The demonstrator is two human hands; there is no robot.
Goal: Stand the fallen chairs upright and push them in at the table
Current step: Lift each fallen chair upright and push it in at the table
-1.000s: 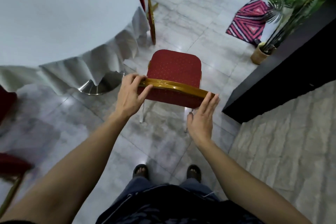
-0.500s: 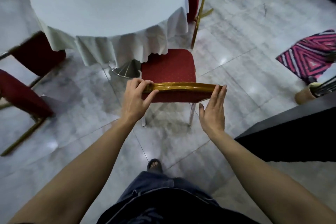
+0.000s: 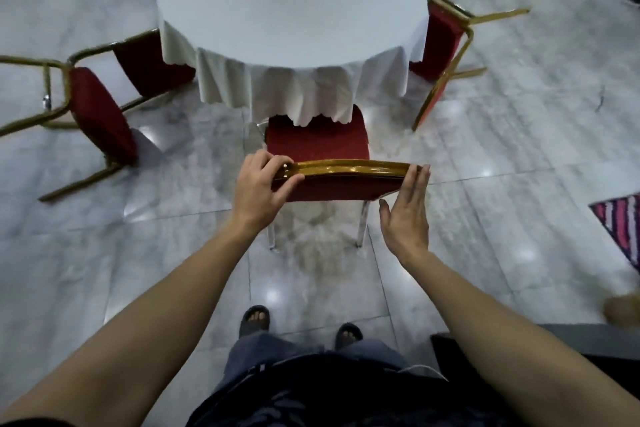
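three red chairs (image 3: 317,142) (image 3: 100,114) (image 3: 441,42), one round table (image 3: 291,7), two hands (image 3: 258,189) (image 3: 407,215)

Single head-worn view, looking steeply down and forward, edges seemingly blurred

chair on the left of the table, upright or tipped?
Tipped. The left chair lies on its side on the floor, gold legs pointing sideways, seat pad vertical, beside the table.

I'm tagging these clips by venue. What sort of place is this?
Probably a banquet or function hall, or a hotel dining room. A round table wears a white draped tablecloth, the chairs around it, such as the upright one, are gold-framed with red padding, and the floor is polished marble tile.
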